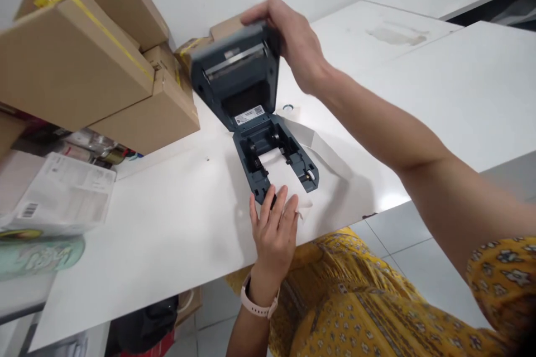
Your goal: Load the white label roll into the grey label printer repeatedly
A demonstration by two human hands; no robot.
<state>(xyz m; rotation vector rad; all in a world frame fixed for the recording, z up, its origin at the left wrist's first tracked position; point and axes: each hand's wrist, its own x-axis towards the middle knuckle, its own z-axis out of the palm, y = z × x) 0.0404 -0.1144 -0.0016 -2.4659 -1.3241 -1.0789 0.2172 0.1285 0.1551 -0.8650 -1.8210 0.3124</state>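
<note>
A dark grey label printer [245,162] stands on the white table with its lid [234,75] raised on the rear hinge. My right hand [295,39] grips the lid's upper edge, fingers over the outside. Across the printer's open bay lies a strip of white label paper [281,170], which runs out over the front. My left hand [274,228], with a pink watch band on the wrist, rests its outstretched fingers on the paper at the front edge. Whether a paper roll sits in the bay I cannot tell.
Cardboard boxes [79,61] are stacked at the left against the wall. A white box with a barcode [62,195] and a pale green can [42,256] stand at the far left. Beside the printer, a white paper strip [320,148] trails over the table [167,223].
</note>
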